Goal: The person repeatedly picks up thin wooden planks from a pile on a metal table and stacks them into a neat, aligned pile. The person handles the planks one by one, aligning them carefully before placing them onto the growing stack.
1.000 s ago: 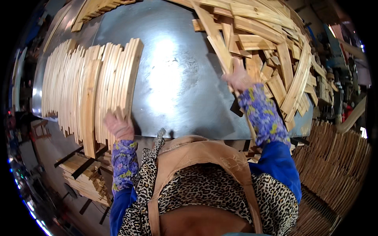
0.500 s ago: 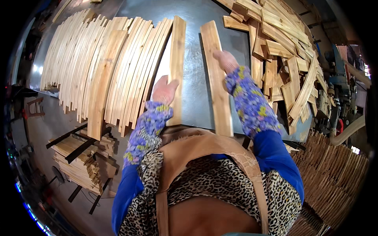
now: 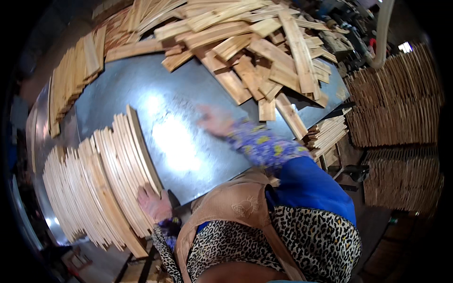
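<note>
A row of narrow wooden boards point(image 3: 101, 184) stands on edge side by side, at the left of a grey metal table point(image 3: 203, 177). My left hand point(image 3: 153, 203) lies with fingers spread over the near ends of the row's rightmost boards. The outermost board point(image 3: 143, 146) is upright on its edge, its side facing the bare metal. Over the middle of the table, my right hand point(image 3: 214, 121) is smeared by motion; its fingers cannot be made out and no board shows in it. One wider board point(image 3: 111, 200) lies flat across the row's top.
A loose heap of boards point(image 3: 236, 37) covers the table's far and right side, some jutting past its edge. Another row of boards point(image 3: 75, 78) stands at the far left. Tall stacks of wood point(image 3: 396, 104) rise at the right, beside a smaller pile point(image 3: 329, 134).
The view has turned right. Both boards have left my hands, and a board now stands on edge at the row's right end. My left hand has moved onto the row; my right reaches toward the heap.
</note>
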The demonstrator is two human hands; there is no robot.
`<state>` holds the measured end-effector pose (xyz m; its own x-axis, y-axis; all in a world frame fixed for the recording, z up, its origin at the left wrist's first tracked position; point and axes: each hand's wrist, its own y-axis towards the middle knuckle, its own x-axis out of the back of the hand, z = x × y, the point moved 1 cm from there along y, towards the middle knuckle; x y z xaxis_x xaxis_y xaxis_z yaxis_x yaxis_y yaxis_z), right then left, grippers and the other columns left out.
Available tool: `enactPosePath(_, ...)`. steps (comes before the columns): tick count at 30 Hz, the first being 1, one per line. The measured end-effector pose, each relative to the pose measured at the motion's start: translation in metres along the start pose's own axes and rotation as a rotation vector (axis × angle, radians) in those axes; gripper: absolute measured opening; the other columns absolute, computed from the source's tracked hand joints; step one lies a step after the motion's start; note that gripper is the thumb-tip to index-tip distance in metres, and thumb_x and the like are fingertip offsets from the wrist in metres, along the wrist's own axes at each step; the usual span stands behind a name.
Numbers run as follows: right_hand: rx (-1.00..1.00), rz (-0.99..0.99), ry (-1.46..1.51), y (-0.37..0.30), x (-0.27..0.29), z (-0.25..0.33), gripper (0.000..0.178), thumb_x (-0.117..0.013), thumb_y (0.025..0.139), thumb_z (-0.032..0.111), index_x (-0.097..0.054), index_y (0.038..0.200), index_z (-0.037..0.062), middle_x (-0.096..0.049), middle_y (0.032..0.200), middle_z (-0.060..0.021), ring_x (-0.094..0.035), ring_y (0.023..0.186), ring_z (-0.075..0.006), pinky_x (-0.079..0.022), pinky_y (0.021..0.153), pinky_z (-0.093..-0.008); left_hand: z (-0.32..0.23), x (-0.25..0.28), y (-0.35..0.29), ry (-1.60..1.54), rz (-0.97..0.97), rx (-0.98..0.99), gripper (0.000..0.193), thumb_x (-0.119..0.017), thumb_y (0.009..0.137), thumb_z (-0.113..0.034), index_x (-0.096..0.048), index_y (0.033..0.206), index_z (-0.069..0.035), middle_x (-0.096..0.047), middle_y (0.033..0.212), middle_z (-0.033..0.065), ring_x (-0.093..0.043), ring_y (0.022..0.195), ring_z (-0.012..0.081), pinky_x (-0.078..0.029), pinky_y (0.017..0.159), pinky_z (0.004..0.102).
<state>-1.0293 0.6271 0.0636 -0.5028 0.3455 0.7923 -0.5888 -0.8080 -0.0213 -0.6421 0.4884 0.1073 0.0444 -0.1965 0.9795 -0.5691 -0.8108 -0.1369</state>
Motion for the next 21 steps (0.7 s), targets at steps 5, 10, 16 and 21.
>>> enactPosePath(5, -0.687, -0.336, -0.489, -0.021, 0.259, -0.161, 0.094, -0.081, 0.085, 0.049, -0.046, 0.160, 0.0046, -0.062, 0.149, -0.0265, -0.060, 0.137, -0.0429, -0.048, 0.116, -0.0500, -0.040, 0.000, 0.010, -0.045, -0.111, 0.072, 0.074, -0.078, 0.089, -0.032, -0.056, 0.152, 0.000, -0.051, 0.156, 0.0308, -0.048, 0.144, 0.0506, -0.039, 0.123, 0.0559)
enactPosePath(10, -0.785, -0.410, -0.364, -0.068, 0.315, -0.300, 0.111, -0.085, 0.079, 0.051, -0.034, 0.164, 0.0024, -0.055, 0.152, -0.0304, -0.055, 0.141, -0.0468, -0.046, 0.118, -0.0525, -0.195, -0.032, 0.066, -0.307, -0.108, -0.076, 0.067, -0.076, 0.096, -0.032, -0.059, 0.149, 0.004, -0.054, 0.156, 0.0312, -0.053, 0.144, 0.0445, -0.042, 0.121, 0.0563)
enactPosePath(16, -0.777, -0.164, -0.322, -0.068, 0.352, -0.295, 0.108, -0.085, 0.080, 0.048, -0.033, 0.166, 0.0085, -0.055, 0.154, -0.0280, -0.053, 0.145, -0.0442, -0.048, 0.118, -0.0515, -0.439, -0.053, 0.108, -1.046, 0.321, -0.428, 0.059, -0.074, 0.099, -0.026, -0.061, 0.146, 0.007, -0.069, 0.140, 0.0227, -0.066, 0.128, 0.0303, -0.050, 0.113, 0.0411)
enactPosePath(21, -0.761, -0.053, -0.113, -0.070, 0.374, -0.292, 0.084, -0.083, 0.085, 0.039, -0.048, 0.154, 0.0074, -0.062, 0.147, -0.0285, -0.064, 0.133, -0.0410, -0.053, 0.112, -0.0491, -0.550, -0.072, 0.116, -1.242, 0.625, -0.476, 0.066, -0.070, 0.105, -0.037, -0.054, 0.152, 0.007, -0.069, 0.138, 0.0151, -0.067, 0.121, 0.0234, -0.051, 0.108, 0.0351)
